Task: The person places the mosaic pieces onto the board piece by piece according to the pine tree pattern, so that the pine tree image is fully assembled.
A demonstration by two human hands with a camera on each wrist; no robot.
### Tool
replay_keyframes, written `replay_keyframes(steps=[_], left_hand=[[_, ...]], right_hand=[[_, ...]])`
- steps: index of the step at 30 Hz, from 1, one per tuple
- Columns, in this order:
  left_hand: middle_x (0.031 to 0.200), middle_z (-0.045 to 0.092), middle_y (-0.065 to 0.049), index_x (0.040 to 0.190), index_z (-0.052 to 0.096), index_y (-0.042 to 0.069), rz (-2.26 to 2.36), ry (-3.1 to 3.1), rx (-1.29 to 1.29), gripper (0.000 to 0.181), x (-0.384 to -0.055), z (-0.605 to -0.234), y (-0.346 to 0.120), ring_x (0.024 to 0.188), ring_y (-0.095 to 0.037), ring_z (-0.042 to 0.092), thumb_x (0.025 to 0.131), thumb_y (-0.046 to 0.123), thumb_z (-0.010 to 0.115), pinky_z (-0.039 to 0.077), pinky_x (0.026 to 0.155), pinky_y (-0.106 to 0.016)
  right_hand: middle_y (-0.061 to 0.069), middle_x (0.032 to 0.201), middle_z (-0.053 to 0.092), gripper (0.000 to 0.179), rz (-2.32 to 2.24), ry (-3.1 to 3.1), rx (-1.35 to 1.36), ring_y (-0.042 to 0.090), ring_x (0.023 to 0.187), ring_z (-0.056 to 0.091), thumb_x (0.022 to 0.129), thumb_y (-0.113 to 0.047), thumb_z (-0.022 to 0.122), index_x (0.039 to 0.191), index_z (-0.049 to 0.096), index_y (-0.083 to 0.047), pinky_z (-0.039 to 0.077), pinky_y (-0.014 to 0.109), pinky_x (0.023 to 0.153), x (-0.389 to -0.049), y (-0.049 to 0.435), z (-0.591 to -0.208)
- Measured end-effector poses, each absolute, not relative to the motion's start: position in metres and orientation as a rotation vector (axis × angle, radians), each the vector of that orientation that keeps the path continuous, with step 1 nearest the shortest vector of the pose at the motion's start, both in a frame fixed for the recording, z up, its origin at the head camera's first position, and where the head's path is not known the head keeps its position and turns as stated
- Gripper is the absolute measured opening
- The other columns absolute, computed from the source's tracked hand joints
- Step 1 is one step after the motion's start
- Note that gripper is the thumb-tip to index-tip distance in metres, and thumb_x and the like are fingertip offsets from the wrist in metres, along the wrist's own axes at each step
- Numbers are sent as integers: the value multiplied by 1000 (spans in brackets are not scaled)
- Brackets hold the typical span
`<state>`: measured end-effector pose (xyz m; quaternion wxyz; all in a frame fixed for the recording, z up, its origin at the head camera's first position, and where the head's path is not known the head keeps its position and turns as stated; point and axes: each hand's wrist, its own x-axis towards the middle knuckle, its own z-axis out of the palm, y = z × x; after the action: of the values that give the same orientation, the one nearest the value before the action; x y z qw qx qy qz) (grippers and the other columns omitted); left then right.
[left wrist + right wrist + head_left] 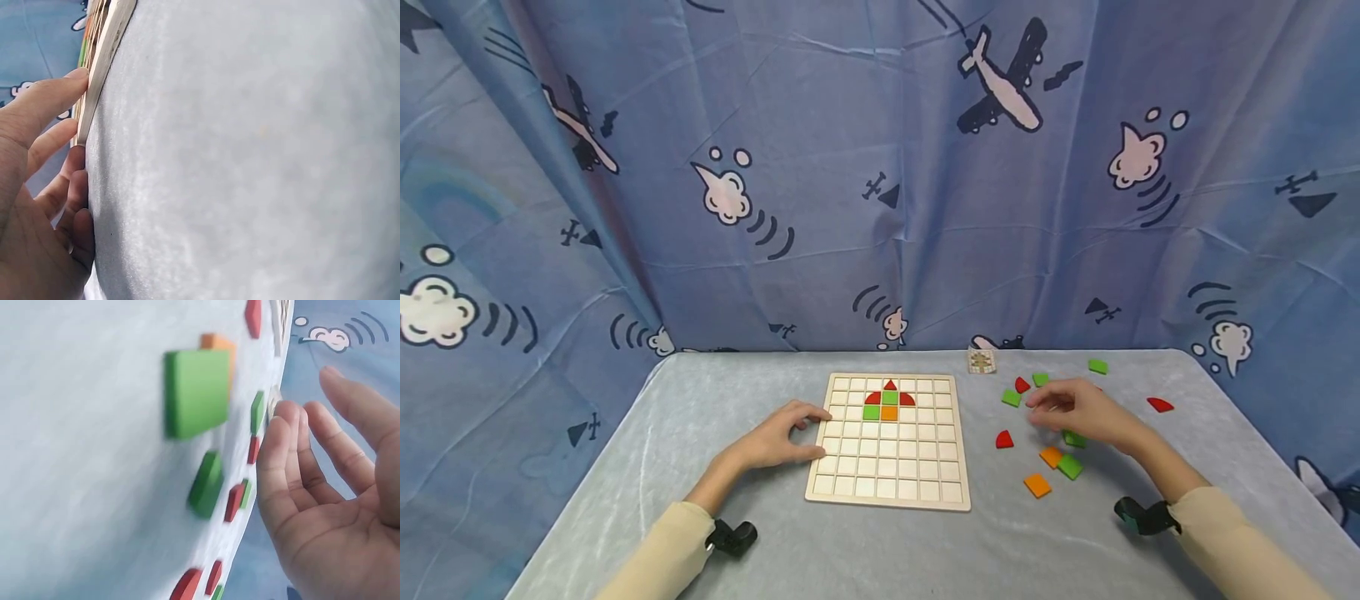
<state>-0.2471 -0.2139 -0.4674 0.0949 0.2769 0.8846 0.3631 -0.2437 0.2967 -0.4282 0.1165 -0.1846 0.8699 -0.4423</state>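
A pale wooden grid board (887,458) lies on the table in front of me. Near its top are a red triangle (891,385), red quarter-round tiles (907,400), green square tiles (871,412) and an orange square tile (889,413). My left hand (786,435) touches the board's left edge with thumb and fingertips; the left wrist view shows the board edge (103,81) against them. Over the loose tiles on the right hovers my right hand (1082,410), fingers loosely bent, nothing visible between them. In the right wrist view, a green tile (203,394) partly covers an orange one (219,342).
Several loose tiles lie right of the board, among them a red quarter-round (1004,439), an orange square (1037,485) and a far green tile (1098,367). A small patterned card (981,361) sits at the table's back edge, before a blue curtain (820,167).
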Motion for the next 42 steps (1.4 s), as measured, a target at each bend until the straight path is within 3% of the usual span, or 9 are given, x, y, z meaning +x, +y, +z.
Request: replay_keyframes(steps=[16, 25, 42], left_hand=[[129, 53, -6, 136, 62, 12, 1058, 2621, 801, 53, -247, -467, -212, 109, -25, 51, 90, 29, 81, 44, 94, -48], [129, 54, -7, 136, 62, 12, 1056, 2633, 817, 53, -248, -468, -212, 108, -26, 52, 90, 30, 81, 44, 93, -48], [129, 53, -7, 136, 62, 12, 1060, 2625, 811, 52, -247, -467, -213, 109, -26, 52, 90, 29, 80, 44, 94, -48]], right_hand=[[8, 100, 69, 30, -1247, 2523, -625, 18, 87, 64, 90, -13, 80, 113, 69, 3, 55, 27, 76, -221, 332, -438], [17, 103, 67, 35, -1311, 2367, -619, 20, 86, 66, 85, -5, 82, 113, 66, 9, 56, 29, 76, -218, 337, -442], [9, 94, 68, 22, -1200, 2388, -719, 18, 77, 62, 84, -3, 82, 103, 72, 1, 56, 28, 69, -218, 331, -442]])
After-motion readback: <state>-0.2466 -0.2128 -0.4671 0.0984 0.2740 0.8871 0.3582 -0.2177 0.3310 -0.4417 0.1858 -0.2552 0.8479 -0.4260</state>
